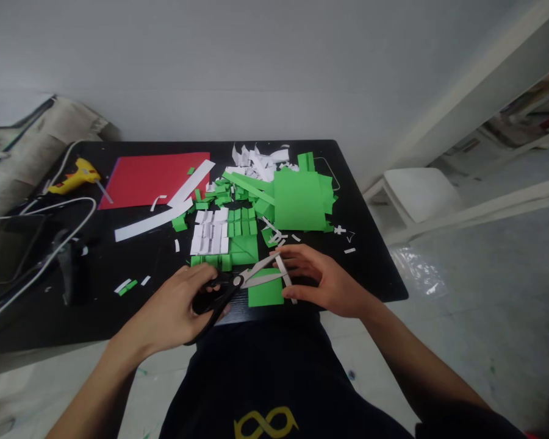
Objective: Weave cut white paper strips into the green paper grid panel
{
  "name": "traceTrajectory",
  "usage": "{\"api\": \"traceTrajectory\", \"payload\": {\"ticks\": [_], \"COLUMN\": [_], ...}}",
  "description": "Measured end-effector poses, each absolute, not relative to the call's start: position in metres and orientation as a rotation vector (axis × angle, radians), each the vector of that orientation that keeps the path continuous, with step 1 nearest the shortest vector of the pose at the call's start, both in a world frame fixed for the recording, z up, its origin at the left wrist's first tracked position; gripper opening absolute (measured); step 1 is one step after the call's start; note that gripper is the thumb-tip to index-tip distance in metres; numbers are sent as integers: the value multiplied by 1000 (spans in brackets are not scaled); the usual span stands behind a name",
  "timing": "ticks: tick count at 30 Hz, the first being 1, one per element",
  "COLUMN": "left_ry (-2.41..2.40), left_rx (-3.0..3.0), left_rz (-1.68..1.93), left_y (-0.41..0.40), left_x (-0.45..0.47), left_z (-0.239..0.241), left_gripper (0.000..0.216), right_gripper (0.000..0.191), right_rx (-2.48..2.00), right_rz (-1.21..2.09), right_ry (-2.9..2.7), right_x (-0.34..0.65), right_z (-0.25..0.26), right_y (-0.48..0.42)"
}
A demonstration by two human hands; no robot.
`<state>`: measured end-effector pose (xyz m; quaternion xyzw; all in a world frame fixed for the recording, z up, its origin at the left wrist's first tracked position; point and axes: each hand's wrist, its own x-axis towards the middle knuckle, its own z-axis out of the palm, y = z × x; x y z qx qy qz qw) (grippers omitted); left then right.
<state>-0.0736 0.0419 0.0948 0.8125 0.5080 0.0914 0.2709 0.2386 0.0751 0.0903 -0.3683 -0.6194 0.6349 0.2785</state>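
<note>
The left hand point(176, 305) is curled around the black handles of a pair of scissors with grey metal blades point(238, 281). The scissors stretch from its fingers toward the right hand point(320, 277), blades parted, tips at a narrow white paper strip point(284, 274). The right hand holds this strip at its fingertips, thumb toward the near end and fingers toward the far end, with a gap between them; whether the blades touch the strip, I cannot tell.

Just left of the right hand, below the blades, a flat green rectangular piece of paper point(263, 294) lies on the black tabletop point(370, 262). Beyond the left hand's fingers sit a white pleated paper piece point(209, 235) and, against its right side, a green pleated paper piece point(242, 222). Straight beyond the right hand lies a large green paper sheet point(299, 201), with crumpled white paper scraps point(260, 160) past its far left corner. Farther beyond the left hand are a long white paper strip point(153, 221), a red rectangular sheet point(153, 180) and, off to the left, a yellow glue gun point(77, 175).
</note>
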Motion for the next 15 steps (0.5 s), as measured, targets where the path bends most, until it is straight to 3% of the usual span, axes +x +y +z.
{"api": "traceTrajectory", "payload": {"ticks": [15], "left_ry": [1372], "left_rx": [2236], "left_rz": [357], "left_y": [42], "left_x": [-76], "left_z": [97], "left_gripper": [26], "right_gripper": [60], "right_rx": [-959], "right_rz": [1791], "right_ry": [-1677], "right_x": [242], "right_z": [87], "right_y": [77]}}
